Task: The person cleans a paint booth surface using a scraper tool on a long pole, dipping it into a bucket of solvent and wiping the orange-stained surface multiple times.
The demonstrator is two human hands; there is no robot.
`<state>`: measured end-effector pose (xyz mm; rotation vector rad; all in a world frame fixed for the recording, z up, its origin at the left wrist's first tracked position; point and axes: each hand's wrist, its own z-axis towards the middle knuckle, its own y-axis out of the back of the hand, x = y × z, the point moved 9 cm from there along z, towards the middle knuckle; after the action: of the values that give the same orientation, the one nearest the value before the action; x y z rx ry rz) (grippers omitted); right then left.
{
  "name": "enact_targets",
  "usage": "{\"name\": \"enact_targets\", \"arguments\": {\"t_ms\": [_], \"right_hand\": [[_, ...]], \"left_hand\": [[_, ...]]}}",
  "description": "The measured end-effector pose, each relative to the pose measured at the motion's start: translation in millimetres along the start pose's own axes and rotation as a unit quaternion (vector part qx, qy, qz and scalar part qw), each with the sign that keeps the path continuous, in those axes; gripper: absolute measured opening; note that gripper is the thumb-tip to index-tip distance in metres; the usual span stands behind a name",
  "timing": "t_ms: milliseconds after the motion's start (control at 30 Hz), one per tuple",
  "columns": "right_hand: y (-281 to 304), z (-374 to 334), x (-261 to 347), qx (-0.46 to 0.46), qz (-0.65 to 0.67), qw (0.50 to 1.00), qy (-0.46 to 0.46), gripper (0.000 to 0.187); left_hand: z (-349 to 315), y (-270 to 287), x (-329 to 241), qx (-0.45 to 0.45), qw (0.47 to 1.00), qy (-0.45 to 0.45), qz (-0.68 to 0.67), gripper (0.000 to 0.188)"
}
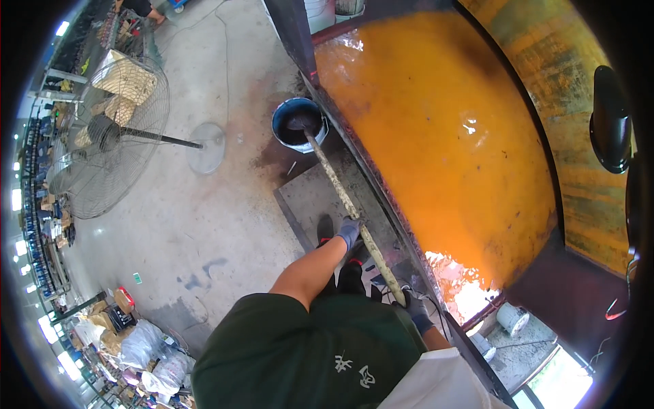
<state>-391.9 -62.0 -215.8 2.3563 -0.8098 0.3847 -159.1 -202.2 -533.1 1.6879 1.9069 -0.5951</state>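
Observation:
A long, mottled pale-yellow pole slants across the view from far left to near right. My left hand, in a grey-blue glove, is wrapped round its middle. Close to my body, my right hand, also gloved, is closed on the near end. The pole's far end dips into a blue-rimmed bucket with dark contents, so whatever is fixed to that end cannot be made out clearly. To the right of the pole is a large tank of orange liquid, its surface partly shiny.
The tank's dark rim runs along my right. A grey platform lies by my feet. A big standing fan is at the left, with bagged clutter at lower left. White buckets stand beyond the tank's near end.

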Motion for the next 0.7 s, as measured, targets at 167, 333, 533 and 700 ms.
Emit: {"name": "enact_targets", "arguments": {"t_ms": [167,333,533,700], "right_hand": [[2.0,-40.5,-48.6,0.026,-0.095,0.995,-0.029,0.058],[4.7,-53.4,-86.8,-0.072,-0.132,0.984,0.093,0.065],[-70.0,-7.5,-180.2,0.04,0.106,0.992,0.057,0.054],[-12.9,-44.8,-92.0,-0.01,-0.03,0.998,0.048,0.05]], "left_hand": [[-70.4,-13.8,-8.3,0.029,0.97,0.117,-0.212,0.019],[-110.2,-12.8,-50.4,0.072,0.952,0.131,-0.269,0.022],[-67.6,23.0,-28.2,-0.03,0.998,0.053,-0.008,0.029],[-60.9,5.3,-15.1,-0.049,0.997,0.056,-0.014,0.03]]}}
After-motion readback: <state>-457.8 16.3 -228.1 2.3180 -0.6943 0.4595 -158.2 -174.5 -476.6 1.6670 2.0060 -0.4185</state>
